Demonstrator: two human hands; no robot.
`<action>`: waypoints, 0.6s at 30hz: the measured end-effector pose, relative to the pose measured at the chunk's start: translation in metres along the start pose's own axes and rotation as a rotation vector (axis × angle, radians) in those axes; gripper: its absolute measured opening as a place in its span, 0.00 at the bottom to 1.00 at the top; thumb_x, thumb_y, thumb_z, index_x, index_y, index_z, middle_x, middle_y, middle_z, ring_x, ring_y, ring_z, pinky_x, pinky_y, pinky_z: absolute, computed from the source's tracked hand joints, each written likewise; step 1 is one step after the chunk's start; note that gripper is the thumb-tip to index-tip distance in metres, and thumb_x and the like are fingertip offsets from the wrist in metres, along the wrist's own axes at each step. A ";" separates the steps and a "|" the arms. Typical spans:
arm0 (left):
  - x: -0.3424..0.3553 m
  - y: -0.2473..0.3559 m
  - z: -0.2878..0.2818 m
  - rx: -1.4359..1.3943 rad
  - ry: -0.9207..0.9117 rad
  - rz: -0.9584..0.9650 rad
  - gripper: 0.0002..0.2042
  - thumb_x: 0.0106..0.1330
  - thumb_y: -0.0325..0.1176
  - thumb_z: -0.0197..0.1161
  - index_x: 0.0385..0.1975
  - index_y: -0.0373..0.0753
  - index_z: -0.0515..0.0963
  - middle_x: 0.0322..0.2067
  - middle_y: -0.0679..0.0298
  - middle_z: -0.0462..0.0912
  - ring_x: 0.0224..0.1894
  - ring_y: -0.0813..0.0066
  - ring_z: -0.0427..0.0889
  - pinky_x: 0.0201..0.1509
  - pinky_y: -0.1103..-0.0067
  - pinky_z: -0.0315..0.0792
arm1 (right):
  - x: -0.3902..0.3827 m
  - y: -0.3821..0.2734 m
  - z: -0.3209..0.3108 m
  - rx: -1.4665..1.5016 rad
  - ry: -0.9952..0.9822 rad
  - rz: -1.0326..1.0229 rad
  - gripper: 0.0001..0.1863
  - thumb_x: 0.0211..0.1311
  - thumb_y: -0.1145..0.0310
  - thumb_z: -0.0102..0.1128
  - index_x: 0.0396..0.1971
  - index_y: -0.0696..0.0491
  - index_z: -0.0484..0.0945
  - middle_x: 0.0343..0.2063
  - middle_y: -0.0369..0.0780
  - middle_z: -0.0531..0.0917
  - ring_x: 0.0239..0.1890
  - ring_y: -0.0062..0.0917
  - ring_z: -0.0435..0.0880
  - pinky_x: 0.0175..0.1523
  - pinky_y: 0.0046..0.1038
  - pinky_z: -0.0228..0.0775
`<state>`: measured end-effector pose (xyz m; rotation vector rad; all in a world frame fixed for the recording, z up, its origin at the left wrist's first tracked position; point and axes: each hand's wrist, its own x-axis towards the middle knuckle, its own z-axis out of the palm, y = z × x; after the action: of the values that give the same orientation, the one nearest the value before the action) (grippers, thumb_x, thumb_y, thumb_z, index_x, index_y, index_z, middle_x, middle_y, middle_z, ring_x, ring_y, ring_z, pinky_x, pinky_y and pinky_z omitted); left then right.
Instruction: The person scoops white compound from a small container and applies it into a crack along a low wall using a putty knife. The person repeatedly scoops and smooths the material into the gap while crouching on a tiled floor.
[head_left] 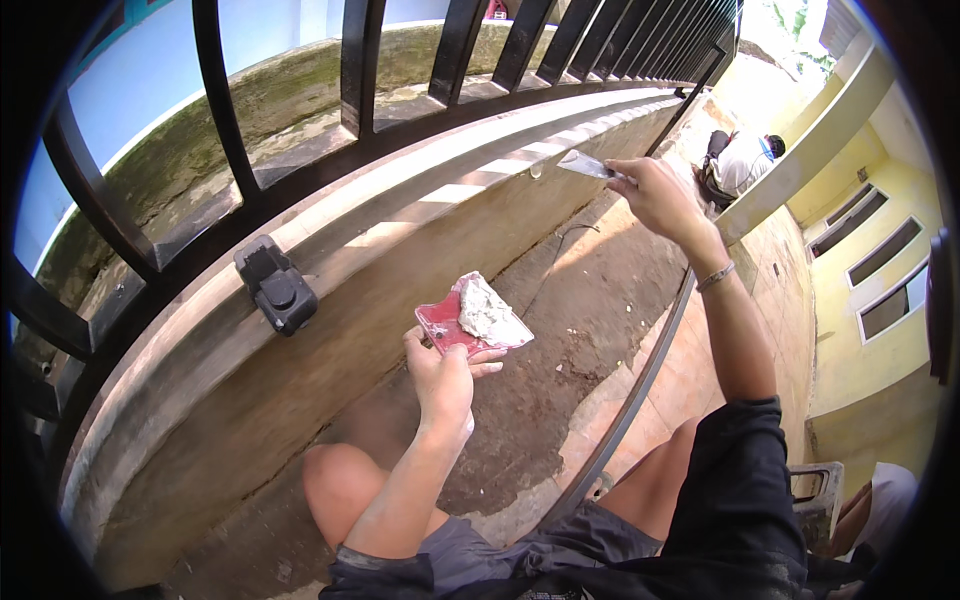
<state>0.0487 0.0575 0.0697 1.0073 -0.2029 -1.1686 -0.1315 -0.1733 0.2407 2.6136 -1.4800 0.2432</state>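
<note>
My left hand holds a small red plastic board with a lump of white, paste-like material on it. My right hand grips a putty knife, its blade at the low plastered wall by a small white spot; I cannot tell whether it touches the surface. The knife is above and right of the board.
A black metal railing runs along the wall. A black boxy device sits on the ledge. A crouching person is at upper right, another's leg at lower right, near a yellow building. A metal bar crosses below.
</note>
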 end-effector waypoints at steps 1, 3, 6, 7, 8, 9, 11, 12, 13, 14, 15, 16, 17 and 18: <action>0.000 -0.001 0.001 -0.004 0.002 0.005 0.30 0.64 0.14 0.44 0.67 0.27 0.47 0.51 0.37 0.80 0.38 0.49 0.91 0.34 0.70 0.88 | -0.013 0.009 0.020 0.140 0.102 0.041 0.18 0.68 0.66 0.66 0.56 0.55 0.84 0.43 0.51 0.89 0.44 0.41 0.90 0.50 0.39 0.79; 0.001 -0.002 0.002 -0.003 -0.006 0.020 0.29 0.64 0.15 0.44 0.67 0.27 0.47 0.50 0.36 0.80 0.38 0.48 0.91 0.33 0.70 0.89 | -0.031 0.021 0.062 0.467 0.132 0.204 0.18 0.64 0.69 0.69 0.52 0.62 0.84 0.32 0.47 0.88 0.35 0.32 0.89 0.46 0.34 0.79; -0.001 -0.004 0.005 0.008 -0.028 0.038 0.29 0.65 0.15 0.45 0.67 0.26 0.47 0.50 0.34 0.80 0.38 0.47 0.91 0.33 0.70 0.89 | -0.036 0.030 0.114 0.896 0.078 0.336 0.19 0.63 0.65 0.72 0.49 0.62 0.84 0.25 0.41 0.85 0.27 0.21 0.84 0.38 0.29 0.76; -0.002 -0.005 0.005 0.011 -0.029 0.044 0.30 0.65 0.15 0.45 0.67 0.26 0.46 0.50 0.34 0.80 0.38 0.47 0.91 0.33 0.70 0.89 | -0.036 0.032 0.126 0.841 0.074 0.319 0.20 0.63 0.64 0.73 0.49 0.62 0.84 0.25 0.40 0.84 0.26 0.19 0.82 0.36 0.28 0.74; -0.004 -0.005 0.005 0.013 -0.030 0.051 0.30 0.65 0.15 0.45 0.67 0.26 0.46 0.50 0.34 0.80 0.38 0.46 0.91 0.33 0.70 0.89 | -0.035 0.034 0.134 0.761 0.130 0.285 0.20 0.64 0.64 0.71 0.49 0.62 0.84 0.25 0.41 0.84 0.25 0.20 0.80 0.35 0.28 0.72; -0.004 -0.004 0.005 0.013 -0.027 0.050 0.30 0.65 0.15 0.45 0.68 0.25 0.45 0.51 0.34 0.79 0.38 0.46 0.91 0.33 0.70 0.89 | -0.036 0.036 0.141 0.789 0.170 0.260 0.20 0.64 0.64 0.71 0.49 0.63 0.83 0.25 0.41 0.84 0.25 0.20 0.80 0.35 0.28 0.72; -0.006 -0.003 0.004 0.012 -0.015 0.042 0.32 0.65 0.15 0.45 0.69 0.25 0.43 0.51 0.33 0.79 0.39 0.45 0.90 0.34 0.70 0.89 | -0.038 0.038 0.147 0.856 0.253 0.221 0.20 0.65 0.64 0.70 0.49 0.64 0.83 0.25 0.41 0.84 0.25 0.21 0.80 0.35 0.30 0.71; -0.007 -0.003 0.005 0.024 -0.016 0.049 0.33 0.65 0.15 0.45 0.70 0.24 0.42 0.52 0.33 0.79 0.38 0.45 0.90 0.34 0.70 0.89 | -0.039 0.039 0.149 0.795 0.273 0.277 0.21 0.64 0.68 0.69 0.53 0.63 0.81 0.26 0.41 0.84 0.25 0.21 0.83 0.33 0.28 0.74; -0.007 -0.002 0.005 0.033 -0.008 0.051 0.34 0.65 0.16 0.45 0.71 0.24 0.40 0.52 0.33 0.79 0.38 0.45 0.90 0.34 0.70 0.89 | -0.040 0.038 0.150 0.918 0.232 0.278 0.22 0.64 0.71 0.69 0.56 0.63 0.79 0.26 0.40 0.84 0.25 0.21 0.84 0.30 0.27 0.75; -0.008 -0.001 0.005 0.044 0.012 0.047 0.35 0.65 0.16 0.45 0.71 0.24 0.39 0.52 0.33 0.78 0.38 0.44 0.90 0.34 0.71 0.89 | -0.040 0.036 0.151 1.024 0.198 0.335 0.24 0.63 0.74 0.68 0.58 0.62 0.77 0.26 0.38 0.83 0.25 0.20 0.84 0.28 0.25 0.77; -0.008 -0.001 0.005 0.044 -0.002 0.052 0.35 0.65 0.16 0.45 0.72 0.24 0.38 0.52 0.33 0.78 0.38 0.44 0.90 0.34 0.71 0.89 | -0.040 0.034 0.152 1.153 0.151 0.362 0.26 0.63 0.76 0.68 0.61 0.62 0.75 0.27 0.37 0.83 0.25 0.19 0.85 0.26 0.23 0.78; -0.008 0.000 0.006 0.042 -0.003 0.053 0.36 0.64 0.16 0.45 0.72 0.24 0.38 0.52 0.33 0.78 0.38 0.44 0.90 0.34 0.71 0.89 | -0.038 0.031 0.153 1.129 0.124 0.344 0.29 0.60 0.80 0.69 0.62 0.60 0.73 0.28 0.38 0.83 0.28 0.22 0.88 0.23 0.23 0.80; -0.007 0.000 0.006 0.034 0.004 0.051 0.37 0.64 0.16 0.45 0.72 0.24 0.37 0.52 0.33 0.78 0.38 0.44 0.90 0.34 0.71 0.89 | -0.036 0.027 0.153 0.989 0.132 0.318 0.29 0.60 0.76 0.70 0.62 0.58 0.75 0.30 0.41 0.85 0.27 0.23 0.88 0.28 0.26 0.81; -0.008 0.000 0.007 0.048 -0.008 0.057 0.36 0.64 0.16 0.46 0.72 0.23 0.39 0.52 0.34 0.78 0.38 0.44 0.90 0.33 0.71 0.88 | -0.032 0.022 0.154 0.793 0.228 0.269 0.28 0.62 0.75 0.68 0.63 0.56 0.75 0.30 0.43 0.85 0.27 0.24 0.88 0.30 0.28 0.81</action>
<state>0.0414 0.0602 0.0763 1.0328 -0.2663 -1.1203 -0.1548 -0.1866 0.0843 2.7323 -1.9262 1.3548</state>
